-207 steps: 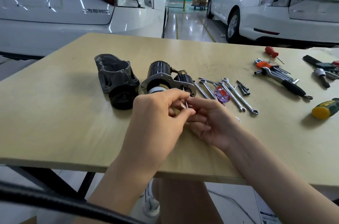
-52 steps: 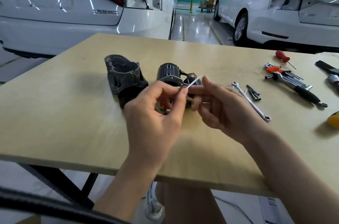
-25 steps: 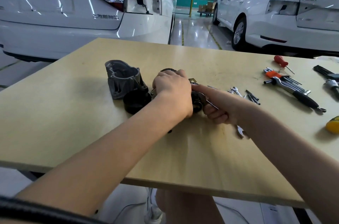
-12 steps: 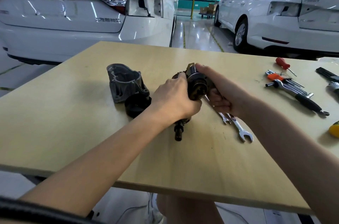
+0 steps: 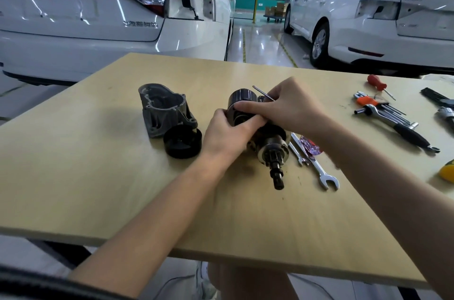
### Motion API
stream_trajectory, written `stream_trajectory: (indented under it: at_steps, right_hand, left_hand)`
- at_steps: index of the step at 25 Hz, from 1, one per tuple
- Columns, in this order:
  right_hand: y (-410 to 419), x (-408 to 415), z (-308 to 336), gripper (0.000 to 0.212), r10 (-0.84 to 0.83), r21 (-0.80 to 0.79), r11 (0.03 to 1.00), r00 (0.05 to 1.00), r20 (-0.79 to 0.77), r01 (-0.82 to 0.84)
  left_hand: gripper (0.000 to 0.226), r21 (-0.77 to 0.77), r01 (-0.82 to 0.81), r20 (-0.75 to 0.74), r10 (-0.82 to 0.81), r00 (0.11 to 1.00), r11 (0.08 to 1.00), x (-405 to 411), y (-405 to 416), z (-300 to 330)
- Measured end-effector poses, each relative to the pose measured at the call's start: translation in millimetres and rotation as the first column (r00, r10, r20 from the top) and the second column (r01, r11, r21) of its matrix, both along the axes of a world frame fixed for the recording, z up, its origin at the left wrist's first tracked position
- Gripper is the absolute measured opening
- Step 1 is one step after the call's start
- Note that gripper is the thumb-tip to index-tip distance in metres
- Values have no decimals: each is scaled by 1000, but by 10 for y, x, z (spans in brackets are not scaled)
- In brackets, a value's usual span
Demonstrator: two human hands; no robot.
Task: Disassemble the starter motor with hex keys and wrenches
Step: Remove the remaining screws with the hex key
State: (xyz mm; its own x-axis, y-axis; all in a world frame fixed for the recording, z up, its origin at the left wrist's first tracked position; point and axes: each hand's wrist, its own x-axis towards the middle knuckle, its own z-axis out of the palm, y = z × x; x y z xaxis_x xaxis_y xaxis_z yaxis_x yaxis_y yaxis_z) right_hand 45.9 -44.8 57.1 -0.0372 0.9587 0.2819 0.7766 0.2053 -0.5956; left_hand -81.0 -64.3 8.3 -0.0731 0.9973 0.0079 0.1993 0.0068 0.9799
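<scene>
Behind table [image 5: 98, 177], car [image 5: 98, 17] reads "SUPERB"; both hands' [image 5: 228, 132] [image 5: 292, 108] grip closed on starter motor [image 5: 270, 142].

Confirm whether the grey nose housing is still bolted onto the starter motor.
No: the grey nose housing stands apart on the table, left of the starter motor.

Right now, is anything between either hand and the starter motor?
Nothing visible. The left hand and right hand are both already on the starter motor, gripping around its dark body. A thin metal rod sticks out of the right hand's grip, behind the motor, not blocking either hand.
</scene>
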Motion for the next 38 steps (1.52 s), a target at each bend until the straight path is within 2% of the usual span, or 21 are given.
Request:
stream_trajectory:
  at_steps: [3, 6, 9, 12, 16, 19, 23, 24, 26, 28, 29, 32, 38]
  right_hand:
    - [-15, 39, 16, 63, 89, -42, 995, 996, -20, -90]
    - [-41, 164, 16, 45, 29, -157, 984, 955, -295, -79]
    - [-167, 330, 32, 32, -106, -322, 939, 785, -611, -123]
    - [-301, 458, 21, 26, -169, -362, 899, 566, -807, -248]
    - [-369, 517, -2, 24, -153, -287, 905, 391, -908, -313]
    - [-337, 490, -48, 23, -50, -177, 934, 377, -925, -310]
    - [-278, 390, -92, 16, 104, 20, 962, 299, -948, -272]
    - [-279, 372, -118, 18, 139, 62, 965, 297, -945, -255]
    - [-305, 366, -200, 24, 180, 116, 968, 291, -940, -223]
    - [-346, 368, -279, 23, 179, 121, 967, 264, -948, -224]
    - [-361, 360, -304, 22, 172, 110, 966, 262, -950, -233]
    - [-392, 350, -337, 24, 158, 85, 971, 330, -931, -226]
    - [-456, 251, -386, 4, 190, 120, 979, 536, -823, -164]
  left_hand:
    - [63, -13, 78, -56, -79, 995, 997, -126, 33, 6]
    - [65, 24, 36, -231, -30, 973, 999, -200, 87, -5]
    - [65, 69, 51, -397, -20, 918, 996, -239, 110, -1]
    - [69, 53, 47, -549, -10, 836, 997, -278, 84, -51]
    - [73, 27, -5, -705, 23, 709, 1000, -300, -4, -141]
    - [72, 60, 4, -775, 44, 630, 998, -315, -49, -152]
    - [60, 229, 7, -784, 180, 594, 973, -319, -135, -216]
    - [53, 277, 6, -755, 214, 620, 961, -340, -147, -239]
    - [36, 371, 13, -624, 239, 744, 928, -397, -142, -265]
    - [21, 470, 16, -447, 222, 866, 883, -440, -128, -257]
    - [18, 523, 33, -404, 213, 890, 852, -457, -123, -240]
    - [22, 639, 148, -433, 195, 880, 755, -445, -130, -227]
    - [31, 600, 125, -379, 143, 914, 790, -395, -154, -209]
